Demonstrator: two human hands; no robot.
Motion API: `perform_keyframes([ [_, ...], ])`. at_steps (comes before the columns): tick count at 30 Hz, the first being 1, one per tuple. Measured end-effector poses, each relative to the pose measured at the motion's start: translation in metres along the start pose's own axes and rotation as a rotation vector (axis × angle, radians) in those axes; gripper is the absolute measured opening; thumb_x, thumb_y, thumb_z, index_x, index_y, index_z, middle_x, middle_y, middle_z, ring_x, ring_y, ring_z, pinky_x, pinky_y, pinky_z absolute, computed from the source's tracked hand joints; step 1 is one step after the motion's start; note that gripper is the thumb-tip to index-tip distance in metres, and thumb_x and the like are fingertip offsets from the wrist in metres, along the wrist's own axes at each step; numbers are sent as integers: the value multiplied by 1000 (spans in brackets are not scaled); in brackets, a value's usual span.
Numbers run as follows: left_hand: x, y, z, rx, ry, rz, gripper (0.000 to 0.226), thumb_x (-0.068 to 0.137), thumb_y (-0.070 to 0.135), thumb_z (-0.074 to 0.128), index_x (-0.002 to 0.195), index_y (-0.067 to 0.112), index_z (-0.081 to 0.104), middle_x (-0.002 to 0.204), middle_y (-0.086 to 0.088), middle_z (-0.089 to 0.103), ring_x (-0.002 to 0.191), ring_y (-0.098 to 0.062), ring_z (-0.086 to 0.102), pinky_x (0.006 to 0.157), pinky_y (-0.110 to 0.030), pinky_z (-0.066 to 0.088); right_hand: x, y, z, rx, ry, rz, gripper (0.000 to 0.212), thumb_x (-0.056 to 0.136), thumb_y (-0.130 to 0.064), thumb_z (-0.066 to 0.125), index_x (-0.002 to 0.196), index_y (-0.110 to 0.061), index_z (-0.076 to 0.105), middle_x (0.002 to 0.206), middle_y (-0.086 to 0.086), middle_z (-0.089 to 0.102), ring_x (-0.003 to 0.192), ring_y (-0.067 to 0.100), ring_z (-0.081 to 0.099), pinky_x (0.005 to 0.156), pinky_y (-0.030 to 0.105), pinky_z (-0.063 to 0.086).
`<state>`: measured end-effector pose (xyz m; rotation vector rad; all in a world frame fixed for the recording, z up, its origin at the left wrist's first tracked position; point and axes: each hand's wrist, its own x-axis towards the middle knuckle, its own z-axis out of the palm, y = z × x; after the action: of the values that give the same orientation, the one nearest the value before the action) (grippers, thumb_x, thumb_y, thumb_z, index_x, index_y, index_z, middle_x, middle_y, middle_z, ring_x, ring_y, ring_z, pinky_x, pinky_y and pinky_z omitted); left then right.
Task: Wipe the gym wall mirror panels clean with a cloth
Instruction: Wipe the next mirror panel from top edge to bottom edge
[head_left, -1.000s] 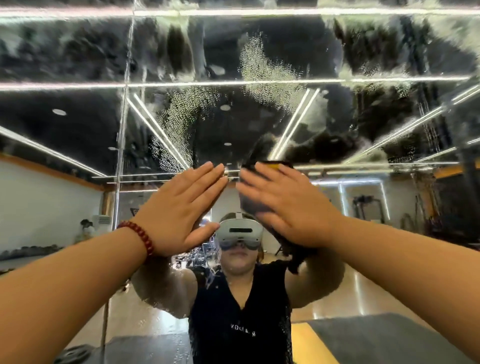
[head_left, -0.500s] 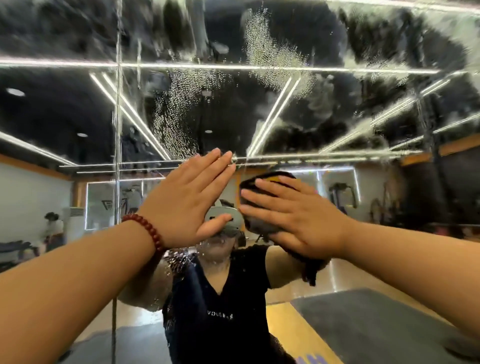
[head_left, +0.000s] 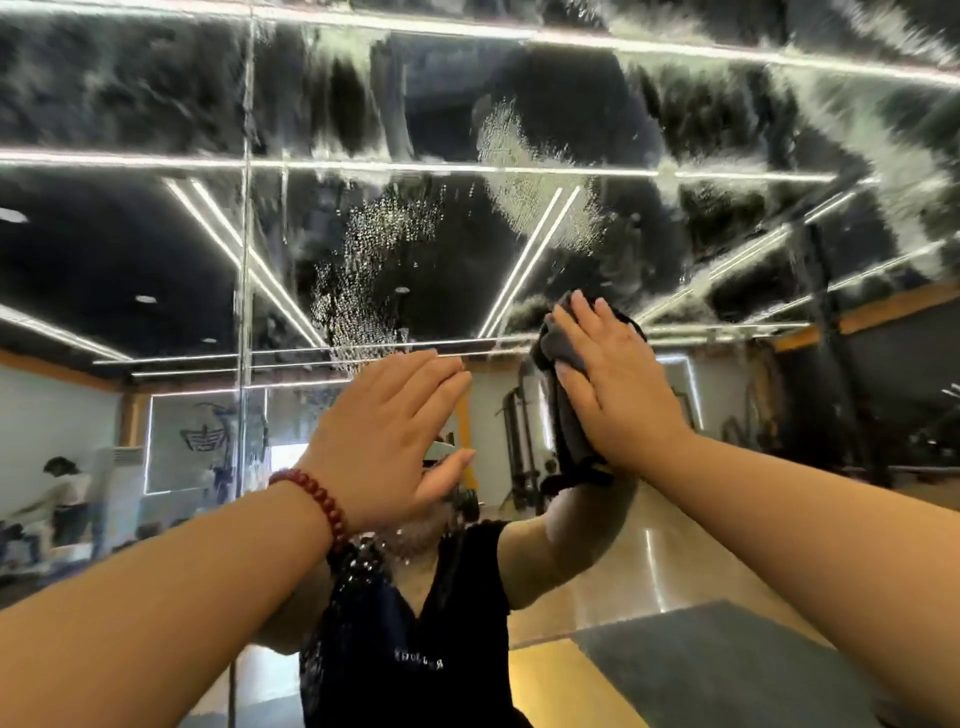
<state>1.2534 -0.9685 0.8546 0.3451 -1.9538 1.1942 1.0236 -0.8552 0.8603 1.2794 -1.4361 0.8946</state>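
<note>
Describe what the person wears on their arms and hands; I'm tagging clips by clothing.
Both forearms are bare, with no sleeves in view and no gloves on either hand. The left hand has a bracelet of round dark red beads around the wrist. The right hand shows no jewellery.

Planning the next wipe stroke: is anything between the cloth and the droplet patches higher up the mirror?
Nothing visible. The right hand presses the cloth flat on the mirror; bare glass leads up to the droplets.
</note>
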Motion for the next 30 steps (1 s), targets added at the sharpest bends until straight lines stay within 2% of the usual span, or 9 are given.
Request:
perform_keyframes([
  [3,27,-2,-6,14,60,-75,72,89,55,41,137,2,53,143,-16,51,132,-34,47,112,-43,25,22,13,-13,3,47,153,60,101,-40,25,157,-21,20,166,1,10,153,21,7,122,39,7],
  [6,61,-5,-12,71,24,-143,76,90,58,36,142,4,49,149,-14,46,137,-31,43,115,-38,15,45,33,-24,-10,67,250,55,106,-35,31,158,-21,17,166,2,6,153,22,4,123,40,8],
  [10,96,-10,-17,74,17,-217,88,88,68,10,155,13,18,163,-3,12,151,-21,12,116,-29,-9,71,70,-38,24,100,331,56,106,-36,28,158,-19,14,167,2,4,153,22,2,123,43,9],
  [14,122,-18,-22,114,28,-245,97,77,71,-6,157,16,2,165,0,-4,152,-16,-6,115,-27,-16,92,110,-54,40,150,455,57,106,-36,27,158,-18,13,167,3,5,153,23,3,123,45,10],
  [18,144,-21,-27,120,30,-297,100,73,71,-13,156,16,-5,163,1,-12,152,-17,-9,114,-28,-16,115,127,-64,27,132,565,58,107,-39,24,159,-20,7,167,1,0,153,22,-1,124,44,6],
  [21,147,-18,-19,133,37,-327,98,75,69,-13,156,16,-6,163,-1,-12,152,-18,-9,117,-31,-13,135,105,-59,-27,139,405,59,106,-42,26,159,-23,9,167,-2,1,153,21,0,123,42,5],
  [26,149,-19,-16,127,29,-342,98,76,70,-11,157,16,-4,164,-2,-10,151,-16,-10,117,-30,-13,139,46,-41,-72,76,-192,58,103,-43,36,157,-31,20,165,-10,11,152,14,7,121,36,6],
  [28,148,-17,-17,146,8,-345,98,75,70,-13,157,16,-5,164,-1,-11,151,-16,-10,117,-30,-13,138,53,-44,-64,26,-273,56,103,-42,34,157,-29,22,165,-9,14,152,14,9,121,36,7],
  [30,148,-17,-17,139,8,-343,98,77,70,-11,157,16,-3,165,-2,-8,152,-17,-8,119,-31,-11,136,73,-52,-50,50,-215,59,100,-41,30,156,-23,25,165,-3,18,151,19,14,121,39,13],
])
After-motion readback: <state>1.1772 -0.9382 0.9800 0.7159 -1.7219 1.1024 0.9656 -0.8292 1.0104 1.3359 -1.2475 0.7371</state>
